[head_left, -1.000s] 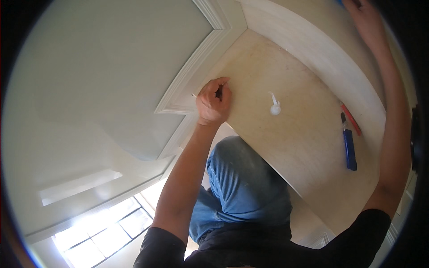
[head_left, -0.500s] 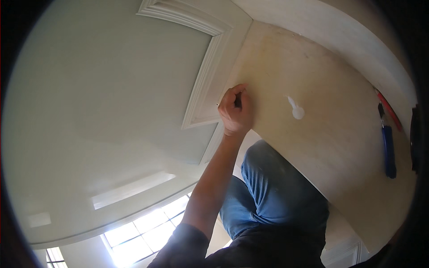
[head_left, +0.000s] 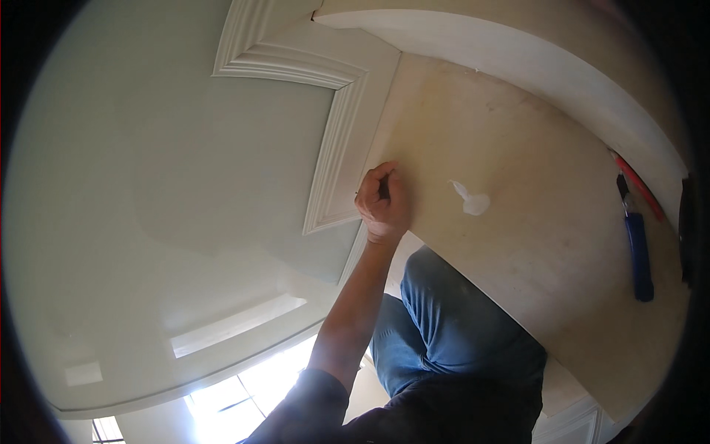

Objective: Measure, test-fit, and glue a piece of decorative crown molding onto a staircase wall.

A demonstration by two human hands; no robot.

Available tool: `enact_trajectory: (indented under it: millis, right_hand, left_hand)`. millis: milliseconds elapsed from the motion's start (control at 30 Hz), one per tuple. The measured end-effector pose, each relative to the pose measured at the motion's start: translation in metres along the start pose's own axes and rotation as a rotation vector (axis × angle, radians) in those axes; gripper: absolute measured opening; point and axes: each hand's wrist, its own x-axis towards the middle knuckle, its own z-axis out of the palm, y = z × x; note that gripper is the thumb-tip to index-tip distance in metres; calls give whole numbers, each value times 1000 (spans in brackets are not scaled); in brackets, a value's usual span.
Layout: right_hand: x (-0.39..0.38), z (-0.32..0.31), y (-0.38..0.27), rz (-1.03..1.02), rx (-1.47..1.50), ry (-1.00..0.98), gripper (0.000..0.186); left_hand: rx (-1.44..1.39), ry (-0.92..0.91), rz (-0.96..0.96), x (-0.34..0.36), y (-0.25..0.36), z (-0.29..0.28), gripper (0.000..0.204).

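My left hand (head_left: 382,198) is curled closed at the board's left edge, beside the moulded white panel (head_left: 333,148); what its fingers hold is hidden, though a tiny tip shows at the knuckles. On the pale board (head_left: 481,126) lies a white blob with a thin tail (head_left: 475,202), right of that hand. A blue-handled tool (head_left: 637,251) and a slim red tool (head_left: 640,185) lie at the board's right end. My right hand is not clearly in view; only a dim pinkish blur shows at the top-right rim.
A curved pale ledge (head_left: 518,44) bounds the board along the top and right. A glossy white panel (head_left: 163,185) fills the left side, with a bright window (head_left: 229,399) below it. My jeans-clad legs (head_left: 451,318) are below the board's front edge.
My right forearm, reaching up along the right side a second ago, has left clear view. My left hand stays curled at the board's edge as the view has shifted.
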Motion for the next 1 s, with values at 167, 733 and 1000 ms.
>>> enact_trajectory:
  millis: [167,733,1000]
  right_hand:
    - [-1,-6,-7,46,26,-43,21]
    - [10,-25,-29,173,70,-208,18]
    - [27,-62,-66,145,-23,-289,18]
  left_hand:
    - [37,-11,40,2,-2,-2,11]
    - [-9,-12,51,0,0,5,14]
    - [-13,20,33,4,-3,-5,12]
